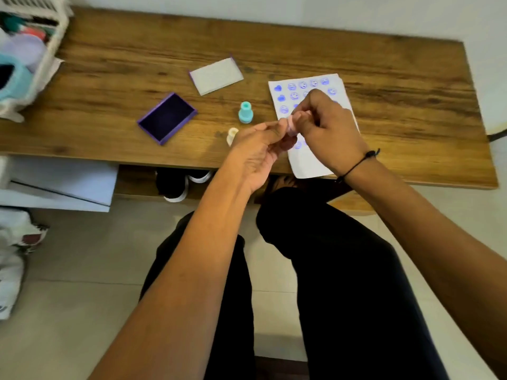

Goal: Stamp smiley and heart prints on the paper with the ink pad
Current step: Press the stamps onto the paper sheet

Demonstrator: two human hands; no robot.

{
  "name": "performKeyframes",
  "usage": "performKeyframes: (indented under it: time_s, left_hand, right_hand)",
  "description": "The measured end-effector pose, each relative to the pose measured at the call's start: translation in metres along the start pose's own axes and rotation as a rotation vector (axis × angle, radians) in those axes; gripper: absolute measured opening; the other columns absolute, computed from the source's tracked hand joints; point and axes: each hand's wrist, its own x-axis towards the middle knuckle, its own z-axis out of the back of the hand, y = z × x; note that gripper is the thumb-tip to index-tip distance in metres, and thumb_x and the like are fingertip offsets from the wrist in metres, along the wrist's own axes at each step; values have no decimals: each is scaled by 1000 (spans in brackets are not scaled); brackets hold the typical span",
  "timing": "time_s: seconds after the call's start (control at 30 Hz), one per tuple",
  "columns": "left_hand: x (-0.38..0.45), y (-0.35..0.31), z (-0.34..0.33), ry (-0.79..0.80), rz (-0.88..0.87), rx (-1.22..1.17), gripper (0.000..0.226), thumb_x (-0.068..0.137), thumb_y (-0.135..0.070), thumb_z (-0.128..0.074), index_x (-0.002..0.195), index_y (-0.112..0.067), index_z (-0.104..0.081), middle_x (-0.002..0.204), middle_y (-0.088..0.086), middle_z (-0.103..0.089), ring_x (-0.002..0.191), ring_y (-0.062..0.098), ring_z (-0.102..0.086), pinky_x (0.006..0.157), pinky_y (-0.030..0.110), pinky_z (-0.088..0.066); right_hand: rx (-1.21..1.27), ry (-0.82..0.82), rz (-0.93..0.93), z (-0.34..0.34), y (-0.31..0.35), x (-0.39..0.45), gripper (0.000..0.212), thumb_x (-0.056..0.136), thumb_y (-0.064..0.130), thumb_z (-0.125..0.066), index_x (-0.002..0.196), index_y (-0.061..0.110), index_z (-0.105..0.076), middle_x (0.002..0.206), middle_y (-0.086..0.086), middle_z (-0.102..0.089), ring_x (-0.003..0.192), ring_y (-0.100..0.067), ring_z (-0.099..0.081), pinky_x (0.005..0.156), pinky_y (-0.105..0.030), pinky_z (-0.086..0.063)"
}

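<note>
Stamps number three: a teal one (245,113) upright on the worktop (397,78), a cream one (232,135) just left of the hands, and a pink one (291,124) held over the paper (307,157). One open purple ink pad (167,118) lies left, its lid (216,75) behind; the single sheet carries blue smileys and two hearts. Left hand (258,152) and right hand (326,130) each close a fingertip grip on the pink stamp.
</note>
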Motion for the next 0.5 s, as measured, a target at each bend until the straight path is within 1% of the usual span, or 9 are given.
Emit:
performKeyframes:
  time_s: [0.07, 0.1, 0.17, 0.23, 0.3, 0.37, 0.4, 0.47, 0.5]
  left_hand:
    - [-7, -6, 14, -1, -32, -9, 23, 90, 0, -48, 72, -2, -62, 56, -1, -69, 53, 6, -63, 60, 18, -54]
    - [-10, -8, 18, 0, -38, -14, 25, 90, -1, -48, 70, -3, -63, 58, -1, -70, 53, 6, -63, 59, 17, -53]
    - [-15, -12, 26, -8, -56, -6, 26, 91, -4, -48, 70, -5, -64, 69, 3, -69, 57, 8, -60, 58, 17, -50]
    - [-19, -16, 32, -28, -73, 31, 23, 92, -6, -47, 74, -5, -61, 77, 7, -63, 60, 9, -55, 57, 17, -46]
    - [-21, -22, 37, -60, -96, 129, 21, 92, -7, -47, 76, -4, -59, 75, 9, -58, 61, 12, -50, 56, 17, -43]
    - [-20, -27, 42, -125, -132, 293, 22, 92, -8, -48, 74, -4, -59, 70, 9, -56, 60, 14, -48, 54, 17, -41]
    - [-19, -28, 44, -172, -150, 348, 23, 92, -8, -48, 74, -5, -60, 68, 8, -56, 59, 13, -48, 54, 17, -40]
    - [-17, -32, 47, -270, -186, 349, 23, 92, -7, -49, 74, -4, -63, 67, 7, -57, 57, 12, -48, 52, 17, -41]
    - [-16, -34, 49, -298, -207, 310, 23, 91, -5, -49, 74, -4, -64, 66, 7, -57, 56, 11, -48, 51, 16, -41]
  right_hand:
    - [-45, 17, 62, -10, 12, -3, 14, 91, 13, -48, 95, 1, -54, 84, -2, -61, 72, -14, -52, 58, -23, -34]
    - [-40, 21, 80, -14, 17, -4, 14, 91, 13, -48, 96, 0, -54, 81, -1, -60, 72, -15, -52, 58, -24, -34]
    - [-41, 32, 95, -25, 25, -6, 14, 92, 14, -47, 95, 1, -52, 73, 0, -56, 66, -15, -49, 53, -24, -31]
    - [-42, 43, 97, -35, 30, -7, 9, 93, 14, -45, 92, 7, -50, 77, -5, -57, 69, -16, -49, 53, -26, -29]
    - [-41, 77, 90, -39, 35, -3, 6, 93, 15, -46, 91, 10, -49, 79, -3, -59, 71, -14, -51, 54, -22, -32]
    - [-79, 94, 100, -37, 38, 6, 11, 91, 14, -48, 93, 5, -55, 70, 8, -57, 65, -6, -51, 54, -10, -35]
    - [-98, 79, 107, -36, 37, 11, 12, 89, 13, -50, 93, 4, -57, 69, 10, -57, 66, -6, -53, 57, -9, -37]
    - [-177, 54, 93, -37, 31, 24, 15, 86, 16, -51, 94, 6, -58, 79, -1, -65, 80, -19, -60, 71, -24, -44]
    - [-266, 65, 68, -40, 25, 30, 17, 85, 18, -52, 96, 7, -58, 88, -9, -68, 88, -27, -61, 74, -30, -45]
